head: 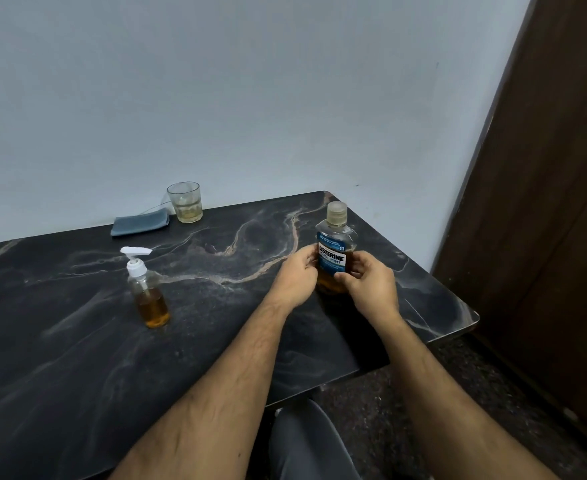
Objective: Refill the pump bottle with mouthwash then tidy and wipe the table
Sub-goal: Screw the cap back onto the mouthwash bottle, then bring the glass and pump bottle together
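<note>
Both grips, left hand (297, 277) and right hand (371, 284), pinching upright mouthwash bottle (335, 244) between them.

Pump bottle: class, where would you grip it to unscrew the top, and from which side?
Hold the pump bottle around its clear round body from the near right, since it stands upright alone. Put the fingers of the other hand on the white collar under the nozzle, which points right.

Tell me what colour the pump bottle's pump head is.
White, on the pump bottle, seen clearly in the head view.
</note>
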A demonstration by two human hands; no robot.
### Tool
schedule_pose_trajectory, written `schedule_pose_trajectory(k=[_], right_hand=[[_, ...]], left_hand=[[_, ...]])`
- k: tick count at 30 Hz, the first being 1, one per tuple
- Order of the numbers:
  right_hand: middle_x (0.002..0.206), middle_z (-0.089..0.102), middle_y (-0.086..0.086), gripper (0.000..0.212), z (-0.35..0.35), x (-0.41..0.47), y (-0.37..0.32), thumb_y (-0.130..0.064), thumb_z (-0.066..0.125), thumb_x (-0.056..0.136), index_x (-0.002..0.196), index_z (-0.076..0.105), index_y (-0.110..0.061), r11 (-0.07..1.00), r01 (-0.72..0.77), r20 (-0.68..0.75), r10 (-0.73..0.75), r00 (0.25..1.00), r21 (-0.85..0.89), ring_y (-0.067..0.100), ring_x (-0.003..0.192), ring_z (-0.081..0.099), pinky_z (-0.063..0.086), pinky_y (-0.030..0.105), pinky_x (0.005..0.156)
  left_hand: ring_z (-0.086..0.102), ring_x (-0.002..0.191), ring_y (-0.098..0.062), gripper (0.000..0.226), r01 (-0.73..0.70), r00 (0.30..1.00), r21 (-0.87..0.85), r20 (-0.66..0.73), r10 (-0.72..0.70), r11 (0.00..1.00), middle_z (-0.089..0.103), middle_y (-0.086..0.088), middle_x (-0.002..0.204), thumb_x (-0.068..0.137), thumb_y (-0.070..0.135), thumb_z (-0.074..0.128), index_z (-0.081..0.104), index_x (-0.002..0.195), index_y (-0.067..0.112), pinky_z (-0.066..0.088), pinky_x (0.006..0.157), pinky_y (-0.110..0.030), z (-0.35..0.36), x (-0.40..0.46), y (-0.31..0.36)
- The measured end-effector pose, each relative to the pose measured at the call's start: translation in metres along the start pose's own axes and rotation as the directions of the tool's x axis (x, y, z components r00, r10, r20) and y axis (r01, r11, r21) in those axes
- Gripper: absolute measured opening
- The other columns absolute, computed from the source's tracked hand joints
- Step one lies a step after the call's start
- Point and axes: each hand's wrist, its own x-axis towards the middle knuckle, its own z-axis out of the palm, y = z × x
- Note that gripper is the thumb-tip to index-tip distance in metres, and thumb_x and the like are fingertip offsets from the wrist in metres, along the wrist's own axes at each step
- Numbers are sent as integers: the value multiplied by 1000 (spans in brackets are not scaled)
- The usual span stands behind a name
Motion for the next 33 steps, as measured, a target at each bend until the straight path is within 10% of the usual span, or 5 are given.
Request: schedule_pose_trajectory(k=[15, 21, 33], right_hand=[[122, 69, 0, 53, -6, -7, 7, -27, 82, 78, 126, 60, -17, 990, -42, -42, 37, 998, -132, 15, 114, 64, 51, 37, 100], [101, 59, 4, 21, 7, -45, -15, -27, 70, 82, 96, 61, -15, 870, 198, -294, -354, 888, -451, 23, 98, 53, 41, 41, 85], [98, 57, -4, 14, 108, -74, -75, -31, 68, 84, 92, 62, -20, 836, 486, 91, -480, 873, -253, 18, 97, 56, 42, 35, 82]], left_hand=[[49, 128, -9, 66, -21, 997, 72, 72, 16, 997, 51, 1, 146, 84, -7, 44, 46, 145, 17, 38, 111, -30, 5, -9, 12], [54, 127, -10, 50, -77, 987, 123, -135, 93, 989, 60, 2, 137, 88, -1, 51, 58, 135, 17, 41, 110, -28, -25, -45, -3], [70, 93, -5, 18, -256, 768, 190, -556, 319, 948, 75, 10, 94, 92, 17, 64, 70, 106, 28, 58, 83, -31, -126, -149, -21]])
